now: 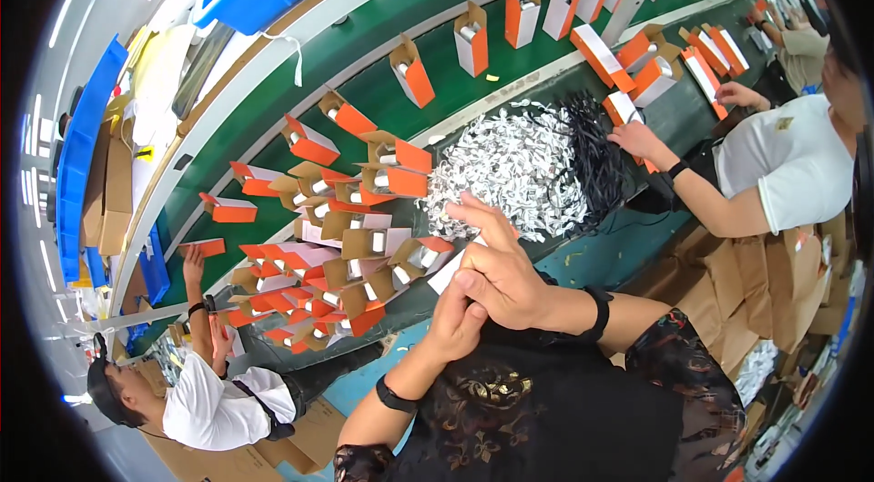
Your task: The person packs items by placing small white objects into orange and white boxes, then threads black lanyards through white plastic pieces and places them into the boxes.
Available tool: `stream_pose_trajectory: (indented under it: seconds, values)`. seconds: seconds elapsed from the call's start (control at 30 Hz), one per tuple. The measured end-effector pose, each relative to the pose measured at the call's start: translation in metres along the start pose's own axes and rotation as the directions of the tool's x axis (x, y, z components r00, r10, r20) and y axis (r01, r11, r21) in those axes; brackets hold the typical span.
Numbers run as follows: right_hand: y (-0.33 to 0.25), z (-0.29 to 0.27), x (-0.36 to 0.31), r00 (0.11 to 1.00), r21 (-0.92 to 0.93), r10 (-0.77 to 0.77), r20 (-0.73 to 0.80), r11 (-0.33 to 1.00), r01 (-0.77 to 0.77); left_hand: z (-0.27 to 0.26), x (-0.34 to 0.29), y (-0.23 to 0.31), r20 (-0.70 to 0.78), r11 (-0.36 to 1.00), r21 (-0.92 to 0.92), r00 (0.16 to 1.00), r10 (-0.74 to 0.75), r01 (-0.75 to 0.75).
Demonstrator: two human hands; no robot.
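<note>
My left hand (453,325) and my right hand (510,286) meet in front of my body, their fingers closed round a white and orange box (450,271). Most of that box is hidden behind my fingers. My right index finger reaches up over it. Just beyond my hands lies a heap of small white and silver pieces (510,168), and black cords (596,150) are piled along its right side. Left of my hands stand several open orange and white boxes (369,241) with cardboard flaps up and white items inside.
A green conveyor belt (364,43) carries a row of open boxes past the bench. A co-worker at left has a hand (193,262) at a box on the belt. Another at right handles boxes (628,109) on the bench. Blue bins (264,0) sit above the belt.
</note>
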State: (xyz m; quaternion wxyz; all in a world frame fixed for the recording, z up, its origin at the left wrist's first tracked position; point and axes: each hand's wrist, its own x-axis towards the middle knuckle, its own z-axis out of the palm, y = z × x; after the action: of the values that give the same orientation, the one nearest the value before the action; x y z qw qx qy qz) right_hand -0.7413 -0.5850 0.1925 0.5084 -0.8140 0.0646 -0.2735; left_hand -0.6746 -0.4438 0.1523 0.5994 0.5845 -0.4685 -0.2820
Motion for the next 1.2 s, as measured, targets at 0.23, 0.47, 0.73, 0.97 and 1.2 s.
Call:
stream_pose_trajectory:
  seconds: [0.23, 0.47, 0.73, 0.97, 1.2]
  values:
    - [0.047, 0.033, -0.006, 0.926, 0.503, 0.319, 0.200, 0.778, -0.377, -0.031, -0.028, -0.019, -0.008, 0.865, -0.333, 0.916, -0.401, 0.376]
    - [0.171, 0.051, 0.005, 0.582, 0.190, 0.476, 0.659, 0.643, -0.742, -0.052, -0.057, -0.016, -0.188, 0.501, -0.554, 0.486, -0.853, 0.665]
    - [0.251, 0.056, 0.060, 0.715, -0.638, 0.122, 0.688, 0.571, 0.517, -0.065, -0.068, -0.004, -0.301, 0.618, -0.355, 0.540, -0.786, 0.702]
    - [0.213, 0.000, 0.045, 0.903, -0.595, 0.152, 0.402, 0.793, 0.132, -0.065, -0.045, 0.008, -0.395, 0.702, -0.509, 0.589, -0.705, 0.498]
    - [0.080, -0.002, 0.027, 0.804, 0.344, 0.551, 0.223, 0.727, -0.593, -0.038, 0.010, 0.012, -0.225, 0.748, -0.498, 0.768, -0.600, 0.438]
